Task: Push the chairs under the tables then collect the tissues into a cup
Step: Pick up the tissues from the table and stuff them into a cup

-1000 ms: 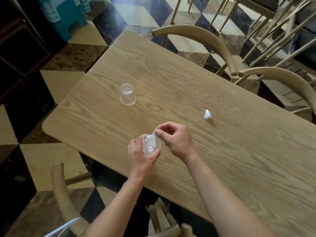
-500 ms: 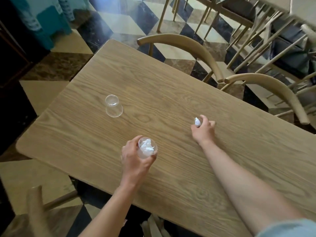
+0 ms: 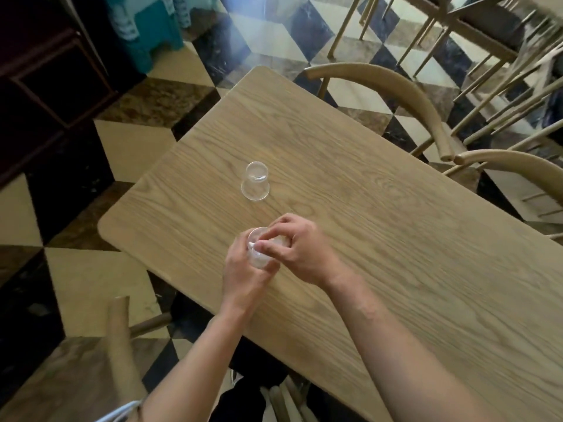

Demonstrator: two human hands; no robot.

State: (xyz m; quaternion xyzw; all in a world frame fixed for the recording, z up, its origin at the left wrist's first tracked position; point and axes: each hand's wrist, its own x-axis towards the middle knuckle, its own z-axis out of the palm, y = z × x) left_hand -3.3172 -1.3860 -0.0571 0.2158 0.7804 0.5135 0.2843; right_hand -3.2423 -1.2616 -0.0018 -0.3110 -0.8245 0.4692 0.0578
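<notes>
Left hand (image 3: 243,274) clasps small clear plastic cup (image 3: 259,248) near the long wooden table's (image 3: 396,254) near-left corner | right hand (image 3: 300,249) pinches crumpled white tissue (image 3: 253,245) at its rim | tissue light, soft, pinchable anywhere; cup flimsy, hold by wall | cup contents hidden by fingers | second clear upturned cup (image 3: 255,181) just beyond.

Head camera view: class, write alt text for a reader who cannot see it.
Over a light wooden table, the left hand holds a clear plastic cup while the right hand pushes white tissue in. A second clear cup stands upside down beyond.
</notes>
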